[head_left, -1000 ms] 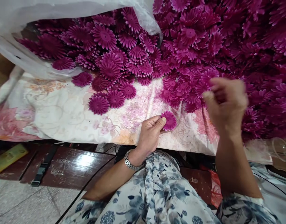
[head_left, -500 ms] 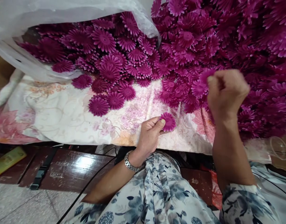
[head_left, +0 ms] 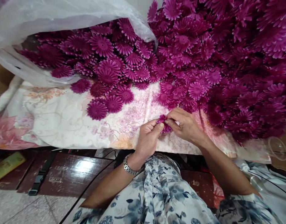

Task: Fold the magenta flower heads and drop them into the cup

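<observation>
My left hand (head_left: 148, 136), with a metal watch on its wrist, pinches a magenta artificial flower (head_left: 166, 128) between thumb and fingers above the near edge of the cloth. From the other side my right hand (head_left: 186, 125) meets it, thumb and forefinger closed at the flower's petals. Whether a second flower layer lies between the right fingertips is too small to tell. Beyond both hands spreads a big heap of loose magenta flower heads (head_left: 196, 90).
A white plastic bag (head_left: 70, 12) gapes at the left, with more flowers spilling from it. Several flower heads (head_left: 96, 109) rest on the patterned cloth (head_left: 63, 121). Below runs a dark red wooden bench (head_left: 70, 174) with a black buckled strap (head_left: 40, 177).
My right hand has come down and left from over the heap to the flower in my left hand. The left hand stays nearly in place.
</observation>
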`<move>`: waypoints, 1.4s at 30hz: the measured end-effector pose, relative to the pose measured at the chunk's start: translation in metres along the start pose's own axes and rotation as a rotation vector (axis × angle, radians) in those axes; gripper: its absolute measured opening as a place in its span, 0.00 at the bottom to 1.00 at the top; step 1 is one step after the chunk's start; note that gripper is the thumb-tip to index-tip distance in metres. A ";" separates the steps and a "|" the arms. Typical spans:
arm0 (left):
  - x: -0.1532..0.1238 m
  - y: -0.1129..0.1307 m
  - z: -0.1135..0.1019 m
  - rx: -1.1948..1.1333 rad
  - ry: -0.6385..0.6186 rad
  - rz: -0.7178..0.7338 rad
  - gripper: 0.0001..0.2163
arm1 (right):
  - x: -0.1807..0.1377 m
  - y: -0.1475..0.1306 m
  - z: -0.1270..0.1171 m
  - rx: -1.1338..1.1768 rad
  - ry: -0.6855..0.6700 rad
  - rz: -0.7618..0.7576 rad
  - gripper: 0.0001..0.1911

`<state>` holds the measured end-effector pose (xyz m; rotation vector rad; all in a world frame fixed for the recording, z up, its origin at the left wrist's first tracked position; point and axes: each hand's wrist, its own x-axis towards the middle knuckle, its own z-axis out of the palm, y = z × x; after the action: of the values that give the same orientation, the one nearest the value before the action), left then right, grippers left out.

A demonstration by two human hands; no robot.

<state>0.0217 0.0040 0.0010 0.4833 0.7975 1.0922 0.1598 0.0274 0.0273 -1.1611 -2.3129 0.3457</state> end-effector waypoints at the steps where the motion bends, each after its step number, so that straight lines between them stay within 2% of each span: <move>1: 0.000 -0.001 0.000 0.013 0.006 0.015 0.10 | 0.001 0.004 -0.003 -0.035 0.029 0.001 0.07; 3: 0.000 -0.001 0.000 0.022 0.006 0.032 0.11 | 0.003 0.015 -0.016 -0.156 0.146 0.043 0.07; 7: 0.000 0.002 0.000 -0.021 -0.002 -0.010 0.11 | 0.011 0.043 -0.061 -0.525 0.478 0.269 0.06; 10: -0.001 0.005 0.001 -0.049 0.011 -0.037 0.10 | 0.012 0.046 -0.076 -0.571 0.535 0.293 0.10; 12: -0.001 0.007 0.001 -0.060 0.015 -0.049 0.10 | 0.010 0.033 -0.065 -0.417 0.423 0.199 0.09; 15: 0.000 0.006 0.001 -0.049 0.015 -0.042 0.11 | 0.004 0.009 -0.030 -0.041 0.052 0.067 0.03; 16: 0.000 0.005 0.001 -0.045 0.015 -0.036 0.11 | 0.003 0.003 -0.018 0.026 0.023 0.049 0.03; 19: 0.002 0.001 0.000 -0.022 0.026 -0.013 0.12 | 0.001 -0.006 0.003 0.085 0.048 0.024 0.06; 22: 0.002 -0.002 -0.001 -0.004 0.021 0.033 0.12 | 0.004 -0.001 0.001 0.037 0.060 0.002 0.08; 25: 0.001 -0.002 -0.001 -0.008 0.002 0.035 0.11 | 0.015 0.014 -0.018 -0.089 0.182 0.050 0.08; 29: -0.001 0.003 0.000 -0.029 0.007 -0.002 0.11 | 0.036 0.040 -0.057 -0.382 0.439 0.237 0.05; 31: -0.001 0.005 0.001 -0.060 0.016 -0.011 0.11 | 0.040 0.044 -0.067 -0.495 0.512 0.279 0.09; 33: -0.001 0.006 0.001 -0.087 0.020 -0.023 0.10 | 0.037 0.038 -0.063 -0.444 0.420 0.217 0.12; 36: 0.001 0.005 0.001 -0.109 0.032 -0.031 0.11 | 0.023 0.017 -0.036 -0.164 0.014 0.032 0.07; 37: 0.001 0.005 0.001 -0.114 0.040 -0.031 0.11 | 0.019 0.011 -0.025 -0.105 -0.049 -0.001 0.06; 39: 0.001 0.004 0.001 -0.119 0.043 -0.025 0.11 | 0.011 0.000 -0.007 -0.032 -0.075 -0.035 0.05; 42: 0.000 0.002 0.001 -0.098 0.019 -0.002 0.11 | 0.007 -0.004 0.004 0.028 -0.004 -0.057 0.07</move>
<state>0.0214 0.0054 0.0034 0.3900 0.7573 1.1295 0.1516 0.0306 0.0277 -1.0790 -2.3320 0.3582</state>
